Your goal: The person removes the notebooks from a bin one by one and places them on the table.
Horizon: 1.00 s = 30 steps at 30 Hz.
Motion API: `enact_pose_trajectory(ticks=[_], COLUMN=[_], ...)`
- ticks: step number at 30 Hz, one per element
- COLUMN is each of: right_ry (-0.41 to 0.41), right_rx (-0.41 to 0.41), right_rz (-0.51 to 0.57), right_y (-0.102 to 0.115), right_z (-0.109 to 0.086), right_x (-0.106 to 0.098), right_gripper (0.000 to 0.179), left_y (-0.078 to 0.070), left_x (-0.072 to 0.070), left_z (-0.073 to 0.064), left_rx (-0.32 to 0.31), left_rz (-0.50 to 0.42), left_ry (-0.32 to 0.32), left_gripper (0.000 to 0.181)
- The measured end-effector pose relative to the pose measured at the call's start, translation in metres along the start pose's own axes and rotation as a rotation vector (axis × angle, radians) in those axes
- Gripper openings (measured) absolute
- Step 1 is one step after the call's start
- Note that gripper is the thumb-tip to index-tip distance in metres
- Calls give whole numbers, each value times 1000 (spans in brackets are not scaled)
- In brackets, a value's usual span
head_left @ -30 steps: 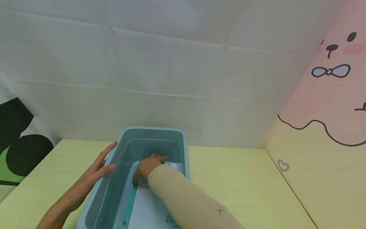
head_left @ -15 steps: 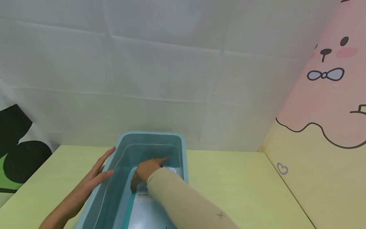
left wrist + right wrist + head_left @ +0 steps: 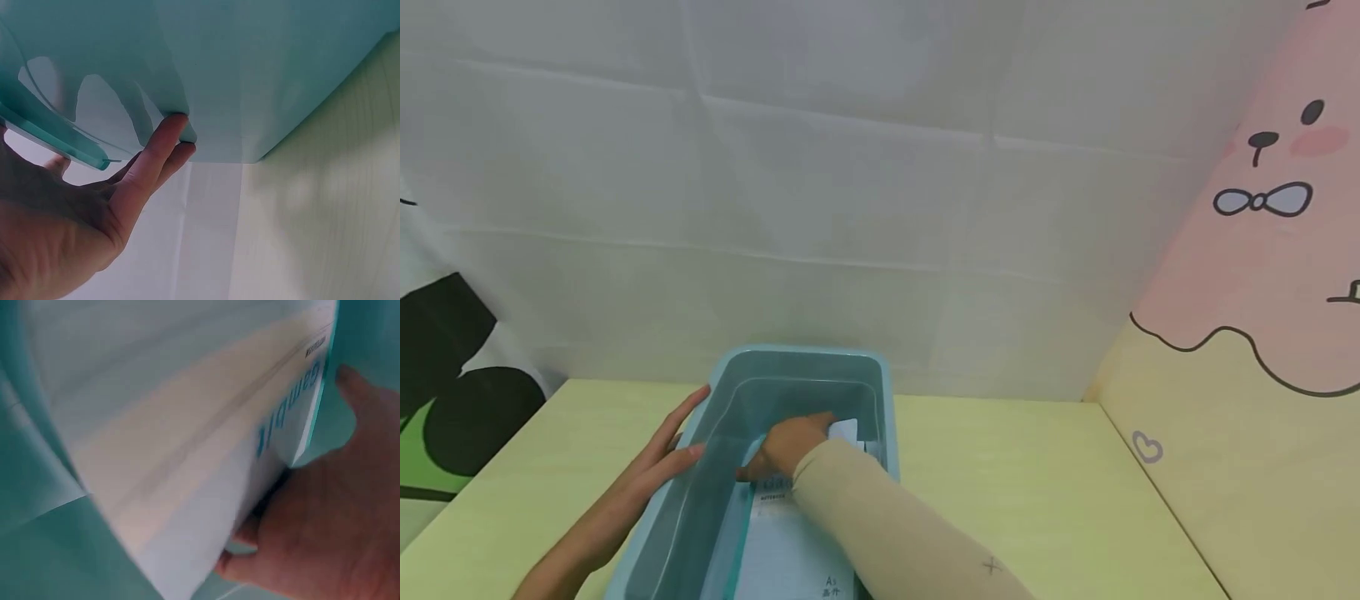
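In the head view, a white notebook (image 3: 797, 542) with a teal edge strip lies inside the blue-green plastic bin (image 3: 886, 400). My right hand (image 3: 790, 446) reaches into the bin and grips the notebook around its far end. Seen from the right wrist, the thumb lies by the teal edge of the notebook (image 3: 206, 425), and the other fingers of the hand (image 3: 331, 512) are at its top edge, partly hidden. One far corner of the cover stands raised. My left hand (image 3: 640, 475) rests on the bin's left rim, straight fingers against the outer wall (image 3: 219, 81).
The bin stands on a pale yellow table (image 3: 992, 483). Behind it hangs a creased white sheet (image 3: 850, 208). At right rises a pink and cream panel (image 3: 1262, 258) with a cartoon face; dark shapes (image 3: 482, 417) mark the left side.
My right hand has shifted slightly at the notebook's far end, and a far corner of the notebook has come up. My left hand keeps its place on the bin's rim.
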State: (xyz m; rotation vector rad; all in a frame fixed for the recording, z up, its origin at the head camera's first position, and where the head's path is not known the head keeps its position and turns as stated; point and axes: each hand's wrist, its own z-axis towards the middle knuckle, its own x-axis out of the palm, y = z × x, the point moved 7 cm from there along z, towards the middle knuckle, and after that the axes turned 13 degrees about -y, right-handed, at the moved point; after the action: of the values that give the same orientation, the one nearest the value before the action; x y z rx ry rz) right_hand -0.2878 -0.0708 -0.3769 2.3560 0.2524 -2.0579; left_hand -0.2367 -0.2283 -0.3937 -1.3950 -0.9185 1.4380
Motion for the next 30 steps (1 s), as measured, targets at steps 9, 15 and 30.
enact_pose_trajectory(ticks=[9,15,30], right_ry=[-197,-240,-458], right_rx=[0,46,56], right_rz=[-40,22,201], right_y=[-11,-20,-64], right_z=[14,16,12], right_x=[-27,-47,-106], right_gripper=[69,82,55], left_y=[0,2,3], left_x=[-1,0,0], left_z=[3,5,3], left_rx=[8,5,-31], left_rz=[2,14,14], left_ry=[-4,-12,-12], left_gripper=[67,68,67])
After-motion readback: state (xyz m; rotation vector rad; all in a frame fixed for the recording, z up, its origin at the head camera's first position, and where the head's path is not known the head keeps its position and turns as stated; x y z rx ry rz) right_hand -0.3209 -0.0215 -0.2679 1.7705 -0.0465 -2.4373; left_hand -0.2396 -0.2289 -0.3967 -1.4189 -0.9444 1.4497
